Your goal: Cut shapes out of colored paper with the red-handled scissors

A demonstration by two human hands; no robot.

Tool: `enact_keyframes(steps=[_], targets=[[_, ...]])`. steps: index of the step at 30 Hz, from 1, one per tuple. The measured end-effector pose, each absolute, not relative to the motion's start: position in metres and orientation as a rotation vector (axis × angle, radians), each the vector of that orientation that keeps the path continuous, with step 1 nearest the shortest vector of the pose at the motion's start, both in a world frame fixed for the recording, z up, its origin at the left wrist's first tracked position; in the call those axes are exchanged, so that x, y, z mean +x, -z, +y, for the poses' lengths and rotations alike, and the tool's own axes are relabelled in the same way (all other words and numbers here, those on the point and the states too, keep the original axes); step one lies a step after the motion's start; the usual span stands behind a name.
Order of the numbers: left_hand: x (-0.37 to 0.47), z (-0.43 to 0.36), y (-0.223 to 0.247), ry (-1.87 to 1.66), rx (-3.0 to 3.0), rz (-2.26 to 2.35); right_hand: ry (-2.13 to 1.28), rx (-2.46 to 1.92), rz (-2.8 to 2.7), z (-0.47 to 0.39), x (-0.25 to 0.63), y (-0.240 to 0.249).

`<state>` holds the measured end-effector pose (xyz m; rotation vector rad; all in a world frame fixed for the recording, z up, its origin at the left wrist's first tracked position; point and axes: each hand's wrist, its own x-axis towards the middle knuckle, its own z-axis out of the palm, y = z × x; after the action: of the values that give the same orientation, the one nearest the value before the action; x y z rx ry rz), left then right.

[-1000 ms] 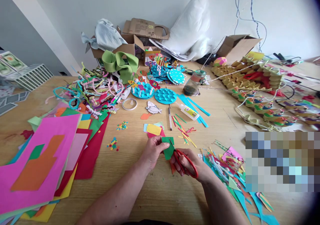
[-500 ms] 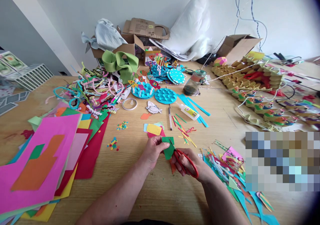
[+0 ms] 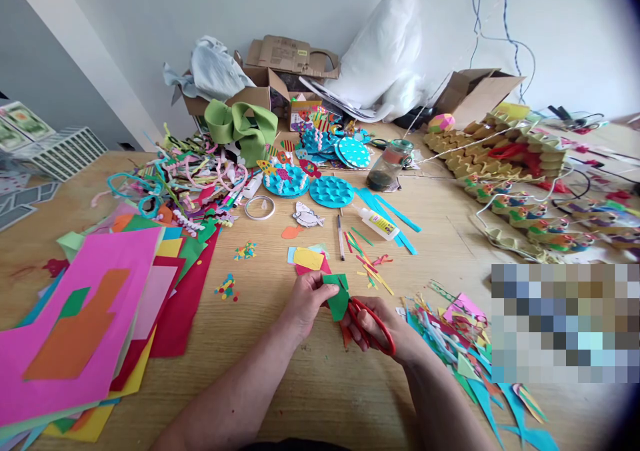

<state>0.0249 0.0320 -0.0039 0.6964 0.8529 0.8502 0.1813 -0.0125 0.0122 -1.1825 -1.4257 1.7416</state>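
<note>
Just below the frame's centre, the left hand (image 3: 306, 306) pinched the green paper (image 3: 340, 304); the right hand (image 3: 396, 325) gripped the scissors (image 3: 388, 334), blades at the paper's right side; neat cutting called for small snips, the paper turned, left thumb clear.

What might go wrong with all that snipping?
The red-handled metal scissors are close to the left hand's grip, so a slip might hurt. The small piece of green paper leaves little room around the blades, so one stray snip could spoil it. The heap of tiny blue, yellow and red paper dots lies loose, so a bump might scatter it.
</note>
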Motion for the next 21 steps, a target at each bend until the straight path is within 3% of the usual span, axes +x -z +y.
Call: enact_keyframes(steps=[21], targets=[[0.0255,0.0318,0.0046,-0.884,0.666,0.875,-1.727,-1.215,-1.439,-0.013,0.1836,-0.0062]])
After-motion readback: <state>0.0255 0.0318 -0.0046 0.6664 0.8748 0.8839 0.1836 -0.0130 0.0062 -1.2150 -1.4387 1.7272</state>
